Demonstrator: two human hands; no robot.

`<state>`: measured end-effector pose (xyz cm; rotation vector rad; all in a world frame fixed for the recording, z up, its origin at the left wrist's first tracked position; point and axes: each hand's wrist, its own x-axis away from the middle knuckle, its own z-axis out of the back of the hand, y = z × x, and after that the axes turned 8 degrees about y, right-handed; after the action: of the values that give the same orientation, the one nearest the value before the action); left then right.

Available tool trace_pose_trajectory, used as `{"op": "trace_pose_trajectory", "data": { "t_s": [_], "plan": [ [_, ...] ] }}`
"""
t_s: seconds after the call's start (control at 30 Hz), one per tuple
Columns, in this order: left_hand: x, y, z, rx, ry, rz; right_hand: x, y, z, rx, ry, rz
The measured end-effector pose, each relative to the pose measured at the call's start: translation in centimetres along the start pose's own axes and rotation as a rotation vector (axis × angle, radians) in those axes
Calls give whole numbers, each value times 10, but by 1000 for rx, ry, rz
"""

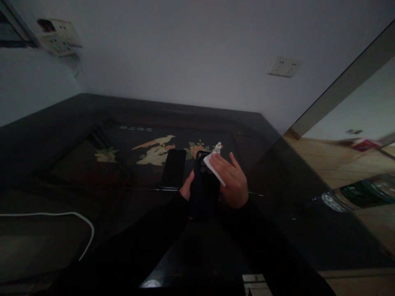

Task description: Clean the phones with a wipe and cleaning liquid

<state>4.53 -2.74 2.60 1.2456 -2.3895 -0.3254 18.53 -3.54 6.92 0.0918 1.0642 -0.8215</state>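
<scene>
A dark phone (202,193) is held in my left hand (187,187), whose thumb shows along its left edge while the other fingers are hidden beneath. The phone's back, with round camera lenses near the top, faces up. My right hand (233,181) presses a folded white wipe (214,168) against the upper right of the phone, fingers laid over it. Just beyond the wipe stands a small white-capped bottle (217,148), its lower part covered by my hand. Left of the held phone, a second black phone (173,168) lies flat on the dark glossy table (253,139).
Bird and flower pictures (154,152) decorate the tabletop. A clear bottle with a green label (367,192) is at the right side. A white cable (70,213) curves at the left. The wall (173,53) with a socket (284,67) borders the table's far edge.
</scene>
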Motion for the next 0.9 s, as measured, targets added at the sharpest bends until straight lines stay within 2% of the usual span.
{"op": "trace_pose_trajectory", "data": {
  "t_s": [0.07,0.17,0.37,0.47,0.57,0.6,0.63,0.7,0.8,0.83,0.87,0.9],
  "plan": [
    [-8,1,-1,32,57,-117,0,-3,-4,128,-146,126],
    [-18,-1,2,68,147,-274,1,-3,-7,206,-275,170],
    [-24,-22,11,95,194,-302,7,2,0,165,-378,233],
    [-20,-24,14,109,178,-275,10,4,4,110,-404,252],
    [-6,-14,13,88,101,-161,9,6,11,11,-445,224],
    [-1,-9,12,58,17,-16,7,6,15,-48,-458,198],
    [4,-4,10,37,-14,47,5,5,19,-118,-456,156],
    [12,4,7,7,-67,152,0,2,28,-237,-346,-9],
    [17,8,3,11,-141,206,-5,-6,35,-212,93,-326],
    [17,8,3,17,-149,206,-6,-9,35,-163,216,-369],
    [17,7,3,17,-143,208,-5,-11,33,-115,280,-354],
    [16,5,3,18,-119,202,-4,-13,30,-76,278,-289]
  ]
}}
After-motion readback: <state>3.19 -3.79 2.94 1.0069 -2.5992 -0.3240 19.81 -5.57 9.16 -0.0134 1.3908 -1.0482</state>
